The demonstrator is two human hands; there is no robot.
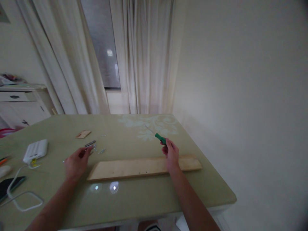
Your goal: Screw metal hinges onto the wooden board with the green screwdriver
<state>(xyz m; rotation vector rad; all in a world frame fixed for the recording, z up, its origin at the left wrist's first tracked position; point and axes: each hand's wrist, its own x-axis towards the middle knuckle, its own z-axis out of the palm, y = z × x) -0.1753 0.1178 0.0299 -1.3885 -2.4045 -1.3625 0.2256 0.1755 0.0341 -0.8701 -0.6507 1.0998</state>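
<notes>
My right hand (172, 154) is closed round the green handle of a screwdriver (160, 138), its thin shaft pointing up and to the left. Below that hand lies a long wooden board (130, 168), with two small dark holes near its front edge. Over at the left, my left hand (78, 163) pinches its fingertips together beside a few small screws (102, 151). What sits between those fingertips is too small to make out. Just past them is a dark metal piece (90, 143), perhaps a hinge or slide. A small wooden piece (83, 134) lies farther back.
A white power bank (36, 150) with a white cable (18, 205) sits at the left, near a dark phone-like slab (11, 186). The table (211, 189) meets a wall on the right. Curtains (149, 57) hang behind it, and a white cabinet (21, 109) stands far left.
</notes>
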